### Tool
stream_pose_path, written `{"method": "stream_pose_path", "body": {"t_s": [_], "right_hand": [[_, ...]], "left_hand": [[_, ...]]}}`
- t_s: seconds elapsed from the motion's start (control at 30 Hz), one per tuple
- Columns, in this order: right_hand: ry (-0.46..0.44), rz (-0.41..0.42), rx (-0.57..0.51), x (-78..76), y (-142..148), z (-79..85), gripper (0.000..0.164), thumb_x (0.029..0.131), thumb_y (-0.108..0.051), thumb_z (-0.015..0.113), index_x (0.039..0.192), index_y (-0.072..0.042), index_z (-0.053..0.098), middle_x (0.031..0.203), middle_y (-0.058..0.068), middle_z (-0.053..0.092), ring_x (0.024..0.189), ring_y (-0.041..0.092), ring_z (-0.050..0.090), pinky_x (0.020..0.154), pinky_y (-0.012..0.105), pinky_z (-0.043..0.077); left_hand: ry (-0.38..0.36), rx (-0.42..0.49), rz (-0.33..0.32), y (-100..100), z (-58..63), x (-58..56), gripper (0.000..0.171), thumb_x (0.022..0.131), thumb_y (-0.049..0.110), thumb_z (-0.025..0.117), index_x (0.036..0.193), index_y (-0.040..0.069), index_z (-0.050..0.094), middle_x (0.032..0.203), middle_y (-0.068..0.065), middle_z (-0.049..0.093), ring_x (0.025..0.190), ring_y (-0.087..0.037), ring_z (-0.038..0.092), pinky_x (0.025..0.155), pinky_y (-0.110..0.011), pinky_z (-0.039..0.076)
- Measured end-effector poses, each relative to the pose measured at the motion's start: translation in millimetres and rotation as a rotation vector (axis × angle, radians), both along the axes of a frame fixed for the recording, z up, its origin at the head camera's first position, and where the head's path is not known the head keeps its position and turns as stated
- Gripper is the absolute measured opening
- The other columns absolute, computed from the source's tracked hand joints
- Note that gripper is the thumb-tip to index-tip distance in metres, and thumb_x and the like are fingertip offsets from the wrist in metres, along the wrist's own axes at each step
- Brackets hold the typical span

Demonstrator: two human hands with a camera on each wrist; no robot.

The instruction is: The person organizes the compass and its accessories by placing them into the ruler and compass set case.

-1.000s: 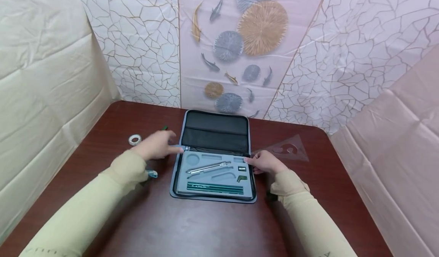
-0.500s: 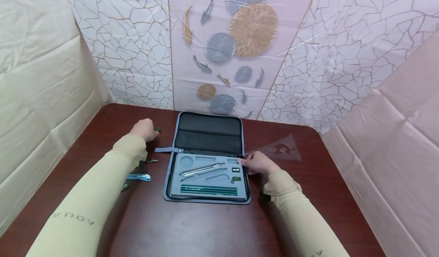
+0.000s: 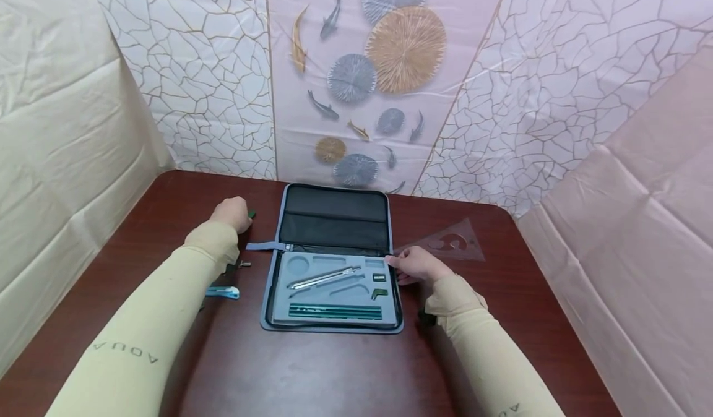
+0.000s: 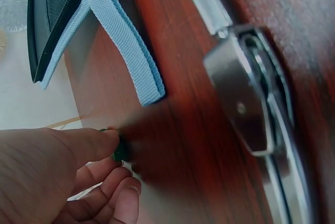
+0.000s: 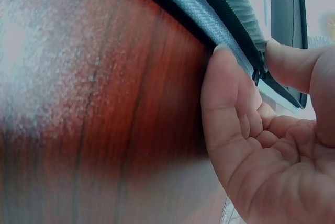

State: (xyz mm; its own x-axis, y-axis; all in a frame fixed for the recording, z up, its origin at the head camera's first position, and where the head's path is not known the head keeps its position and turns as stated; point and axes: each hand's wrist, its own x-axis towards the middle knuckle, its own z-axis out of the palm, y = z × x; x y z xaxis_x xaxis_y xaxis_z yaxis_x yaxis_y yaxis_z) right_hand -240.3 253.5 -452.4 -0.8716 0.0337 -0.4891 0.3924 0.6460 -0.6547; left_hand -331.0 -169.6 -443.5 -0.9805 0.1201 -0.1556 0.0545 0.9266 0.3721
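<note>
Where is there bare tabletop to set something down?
The widest bare patch of table is in front of the open case, between left sleeve and right sleeve. Another lies right of the clear triangle. It is crowded left of the case: strap, metal tool, blue cutter, and left hand pinching a green piece.

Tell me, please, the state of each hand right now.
Left hand: closed, holding a small green object.
Right hand: closed, gripping the case by its edge.

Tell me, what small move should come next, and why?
Probably bringing the green piece toward the tray: the left hand appears to pinch it, the tray shows empty recesses, and the right hand holds the open case's edge.
</note>
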Motion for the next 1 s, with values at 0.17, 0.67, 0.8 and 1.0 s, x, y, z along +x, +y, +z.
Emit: {"method": "stream_pose_path", "body": {"t_s": [0.17,0.67,0.8,1.0], "right_hand": [[-0.001,-0.017,-0.052,-1.6,-4,-0.9,0.025,0.1,-0.023,0.055,0.1,0.002,0.058,0.094,0.017,0.057,0.081,0.027,0.06,0.073,0.038,0.056],[-0.009,-0.017,-0.033,-7.1,2,2.2,0.021,0.095,-0.014,0.064,0.08,0.0,0.063,0.081,0.014,0.066,0.068,0.021,0.065,0.068,0.036,0.057],[-0.014,-0.009,-0.058,-6.4,2,1.9,0.02,0.095,-0.013,0.063,0.083,0.002,0.064,0.081,0.014,0.065,0.068,0.021,0.064,0.068,0.036,0.057],[-0.006,-0.012,-0.037,-5.5,-1,-0.6,0.023,0.096,-0.014,0.062,0.078,0.001,0.061,0.083,0.014,0.065,0.068,0.021,0.063,0.068,0.036,0.056]], "left_hand": [[-0.002,-0.029,0.004,-4,-8.3,-2.2,0.014,0.091,0.005,0.057,0.083,-0.004,0.065,0.083,-0.02,0.063,0.071,-0.028,0.058,0.068,-0.044,0.049],[-0.075,-0.057,-0.092,-11,1.0,6.2,0.018,0.093,-0.001,0.052,0.078,0.002,0.062,0.085,-0.016,0.06,0.069,-0.026,0.051,0.063,-0.038,0.041],[-0.065,-0.048,-0.091,-15,4.7,8.7,0.019,0.093,0.0,0.05,0.079,0.001,0.062,0.083,-0.016,0.06,0.067,-0.026,0.049,0.061,-0.037,0.041],[-0.052,-0.089,-0.124,-19,7.0,13.4,0.01,0.094,0.0,0.052,0.09,-0.001,0.061,0.092,-0.019,0.061,0.075,-0.027,0.054,0.066,-0.039,0.045]]}}
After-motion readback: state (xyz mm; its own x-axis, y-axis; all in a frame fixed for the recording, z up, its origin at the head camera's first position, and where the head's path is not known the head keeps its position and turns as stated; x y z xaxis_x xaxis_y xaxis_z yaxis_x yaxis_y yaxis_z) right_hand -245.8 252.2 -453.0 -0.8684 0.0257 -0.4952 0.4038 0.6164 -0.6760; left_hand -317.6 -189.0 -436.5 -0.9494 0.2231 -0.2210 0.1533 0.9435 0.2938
